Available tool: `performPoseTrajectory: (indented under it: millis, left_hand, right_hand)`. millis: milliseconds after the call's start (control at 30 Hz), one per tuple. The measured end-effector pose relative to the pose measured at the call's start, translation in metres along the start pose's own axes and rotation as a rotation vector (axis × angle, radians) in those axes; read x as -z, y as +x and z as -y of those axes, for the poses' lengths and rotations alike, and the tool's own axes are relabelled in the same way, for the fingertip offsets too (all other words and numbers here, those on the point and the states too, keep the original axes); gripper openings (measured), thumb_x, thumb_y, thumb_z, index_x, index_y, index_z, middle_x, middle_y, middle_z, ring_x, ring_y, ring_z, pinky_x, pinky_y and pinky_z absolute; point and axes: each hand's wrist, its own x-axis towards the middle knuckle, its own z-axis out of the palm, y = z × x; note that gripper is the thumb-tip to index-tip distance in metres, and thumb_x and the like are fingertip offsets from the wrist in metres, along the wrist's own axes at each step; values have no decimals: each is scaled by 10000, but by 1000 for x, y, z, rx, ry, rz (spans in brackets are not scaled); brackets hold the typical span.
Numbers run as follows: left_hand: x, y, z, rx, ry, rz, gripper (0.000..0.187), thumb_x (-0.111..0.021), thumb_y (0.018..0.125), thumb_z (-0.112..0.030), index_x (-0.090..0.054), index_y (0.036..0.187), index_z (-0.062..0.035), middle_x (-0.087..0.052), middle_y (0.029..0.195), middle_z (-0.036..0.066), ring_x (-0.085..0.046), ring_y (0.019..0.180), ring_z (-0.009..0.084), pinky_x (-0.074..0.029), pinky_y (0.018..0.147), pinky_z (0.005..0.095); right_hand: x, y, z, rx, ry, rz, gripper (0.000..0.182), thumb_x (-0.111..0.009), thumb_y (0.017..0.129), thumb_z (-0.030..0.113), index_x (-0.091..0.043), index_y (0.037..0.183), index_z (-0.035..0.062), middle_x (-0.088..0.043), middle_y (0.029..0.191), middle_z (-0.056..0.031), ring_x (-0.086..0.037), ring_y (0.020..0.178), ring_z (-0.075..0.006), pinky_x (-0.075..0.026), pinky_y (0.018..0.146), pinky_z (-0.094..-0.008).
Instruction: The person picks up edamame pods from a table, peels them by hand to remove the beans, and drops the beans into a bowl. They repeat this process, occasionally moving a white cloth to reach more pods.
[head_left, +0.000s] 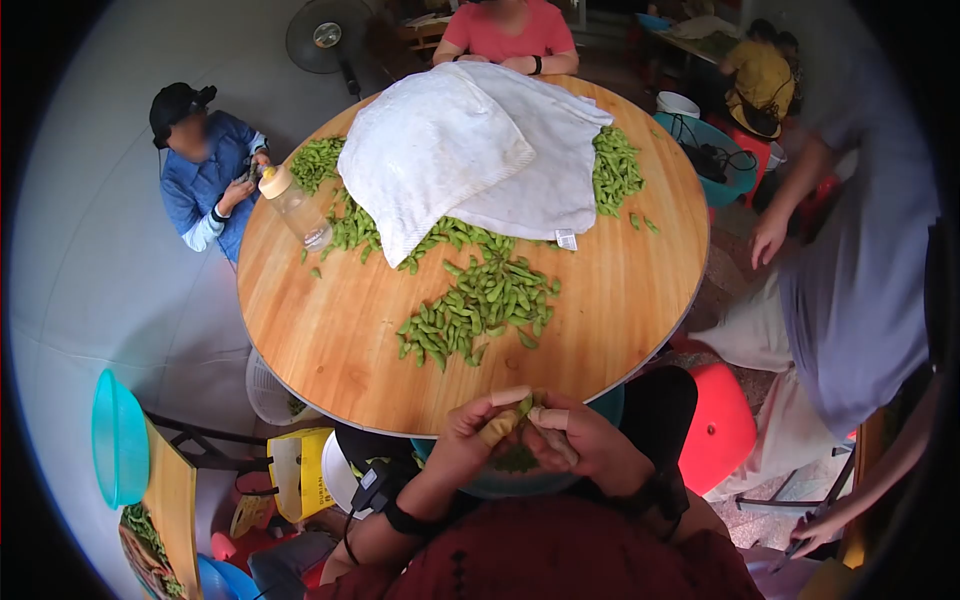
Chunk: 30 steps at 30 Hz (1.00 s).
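Near the front edge of the round wooden table (330, 345), my left hand (468, 432) and my right hand (588, 438) meet with fingertips pinched on a green soybean pod (526, 405). Pale coverings wrap several fingers on both hands. Beneath them, a teal basin (490, 484) in my lap holds small green pieces, partly hidden by the hands. On the tabletop just beyond lies a loose pile of soybean pods (478, 305). Behind it, white cloths (450, 140) cover a bigger heap, with pods showing around their edges.
A clear bottle (300, 212) stands at the table's left. People sit at the left and far side; another person (850, 240) stands at right by a red stool (716, 425). A yellow bag (302, 470) and a teal tub (120, 440) are at lower left.
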Motion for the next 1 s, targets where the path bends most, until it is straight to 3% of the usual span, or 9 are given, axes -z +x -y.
performPoseTrajectory:
  millis: [67, 167, 300, 367, 467, 633, 733, 867, 1000]
  left_hand:
    - [-4, 2, -5, -587, 1222, -107, 288, -679, 855, -68, -639, 1139, -41, -610, 795, 42, -580, 689, 119, -454, 599, 233]
    - [-14, 2, -13, -766, 1621, -120, 315, -713, 790, 14, -647, 1094, -33, -641, 825, 77, -639, 748, 154, -496, 653, 256]
    - [-15, -1, -8, -516, 1321, -116, 272, -671, 824, 30, -649, 1090, -26, -672, 884, 78, -653, 793, 139, -512, 690, 256]
    - [-13, -1, 1, -331, 771, -169, 232, -644, 848, 40, -648, 1073, -14, -680, 928, 69, -644, 839, 111, -518, 725, 246]
    - [-8, -2, 2, -259, 671, -161, 210, -620, 864, 50, -645, 1064, -6, -681, 960, 63, -632, 871, 103, -521, 748, 248]
    - [-16, -3, -7, -468, 1165, -124, 211, -633, 853, 37, -644, 1059, -10, -679, 968, 95, -658, 871, 145, -529, 742, 261]
    - [-17, -4, -5, -515, 1321, -156, 203, -638, 852, 33, -646, 1049, -10, -680, 962, 95, -664, 855, 147, -527, 733, 263]
    - [-10, -1, 7, -439, 966, -218, 171, -636, 859, 33, -655, 1026, 0, -685, 924, 60, -644, 809, 114, -515, 716, 255]
    - [-11, -2, 9, -463, 865, -227, 146, -634, 862, 31, -666, 1001, 3, -688, 909, 58, -639, 808, 106, -513, 718, 248]
  right_hand:
    - [-1, 0, -1, 8, -30, -28, 201, -452, 962, 162, -484, 1147, 89, -564, 701, -54, -471, 437, -135, -346, 371, -251]
    - [-12, -3, 1, 0, -229, -219, 182, -439, 968, 163, -482, 1126, 83, -578, 714, -51, -510, 459, -136, -369, 387, -245]
    - [-18, -8, 1, 108, -575, -281, 166, -452, 969, 162, -474, 1102, 65, -592, 724, -44, -569, 515, -124, -425, 431, -243]
    - [-18, -13, 2, 140, -671, -287, 160, -460, 967, 160, -471, 1085, 53, -595, 726, -44, -587, 539, -116, -442, 444, -248]
    - [-15, -16, 2, 276, -1043, -270, 146, -480, 956, 153, -474, 1036, 31, -604, 712, -99, -642, 594, -186, -472, 485, -307]
    - [-5, -15, -2, 599, -1488, -279, 159, -547, 901, 139, -493, 1001, 28, -583, 733, -219, -629, 708, -379, -481, 591, -428]
    - [-11, -17, 3, 606, -1611, -277, 173, -573, 874, 133, -505, 995, 31, -592, 756, -221, -618, 725, -384, -478, 605, -445]
    - [-13, -16, 2, 507, -1512, -321, 199, -611, 877, 171, -537, 1002, 36, -604, 748, -186, -637, 672, -330, -483, 583, -398]
    - [-4, -8, -5, 509, -1110, -386, 259, -681, 861, 207, -581, 1027, 34, -611, 727, -69, -598, 629, -152, -476, 585, -302]
